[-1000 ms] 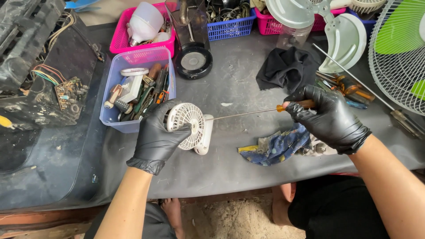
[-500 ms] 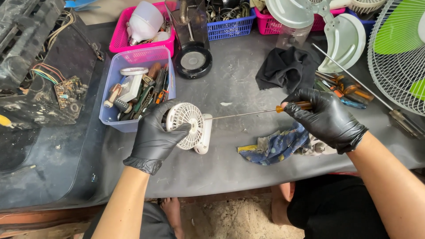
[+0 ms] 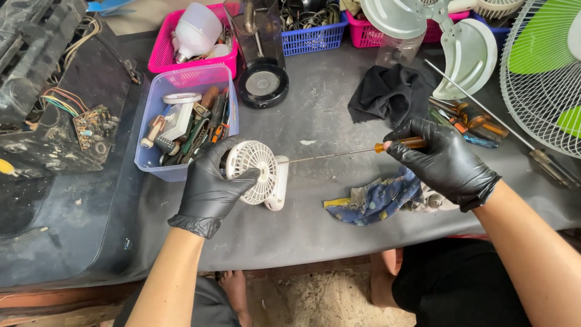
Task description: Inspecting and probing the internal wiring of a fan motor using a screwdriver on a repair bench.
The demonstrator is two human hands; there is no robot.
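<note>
My left hand (image 3: pixel 209 188) is clamping the small white fan (image 3: pixel 259 172); my right hand (image 3: pixel 445 160) is gripping the screwdriver (image 3: pixel 357 151), its tip touching the fan.

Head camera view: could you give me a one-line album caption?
Gloved left hand steadies a small white fan while the right hand works a long screwdriver into it.

Both hands, left (image 3: pixel 209 188) & right (image 3: pixel 445 160), wear black gloves w/ a soft rubbery sheen. In the left grip: small white fan (image 3: pixel 257 172), smooth plastic, slotted grille. In the right grip: long screwdriver (image 3: pixel 357 151), amber translucent plastic handle, thin bright metal shaft. Just below the right hand: blue rag (image 3: pixel 375 200), crumpled cloth, stained. Above it: black cloth (image 3: pixel 390 94), matt. Under both: table cover (image 3: pixel 315 224), grey, matt, scuffed & dusty.
</note>
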